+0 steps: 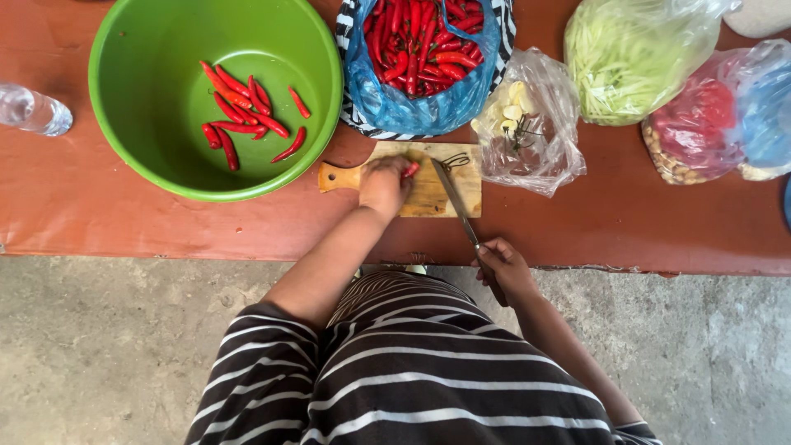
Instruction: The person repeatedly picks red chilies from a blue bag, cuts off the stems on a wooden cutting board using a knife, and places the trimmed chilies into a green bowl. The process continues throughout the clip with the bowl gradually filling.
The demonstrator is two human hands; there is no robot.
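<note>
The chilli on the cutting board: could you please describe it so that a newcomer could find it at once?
Start at the big green bowl on the red table; just right of it lies a small wooden cutting board. The left hand pins one red chilli there, beside the knife. It alone lies on wood; the others sit in the bowl or the blue bag.

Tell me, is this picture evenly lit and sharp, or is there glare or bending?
Head view: soft, even daylight with faint shadows; glare on the clear bags and green bowl rim; wide-lens bending curves the table edge; left hand, chilli and knife look sharp.
</note>
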